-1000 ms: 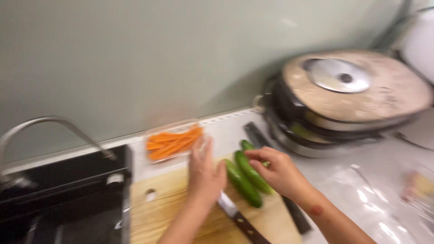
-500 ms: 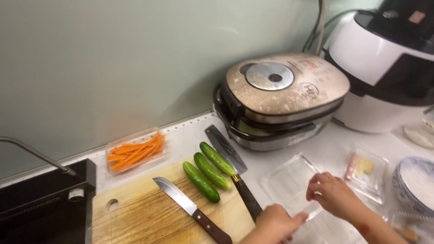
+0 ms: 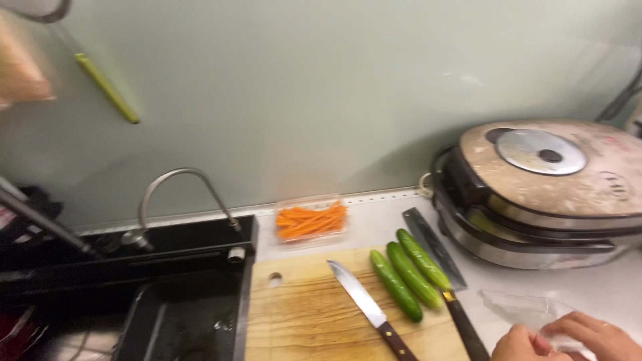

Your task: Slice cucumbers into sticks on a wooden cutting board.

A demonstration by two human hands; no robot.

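Both hands on clear tray

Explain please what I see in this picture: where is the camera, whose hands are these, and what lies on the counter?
There is no machine here. The camera sits on a person's head and looks down at a kitchen counter, so the two bare hands at the bottom right belong to that person. The left hand and the right hand both touch a clear plastic tray; how firm the grip is cannot be told, as the edge of the picture cuts the hands off. On the wooden board lie three cucumbers side by side and a knife. A second, wider knife lies to their right. Behind the board stands a small tub of carrot sticks. A black sink is on the left, a round cooker on the right.
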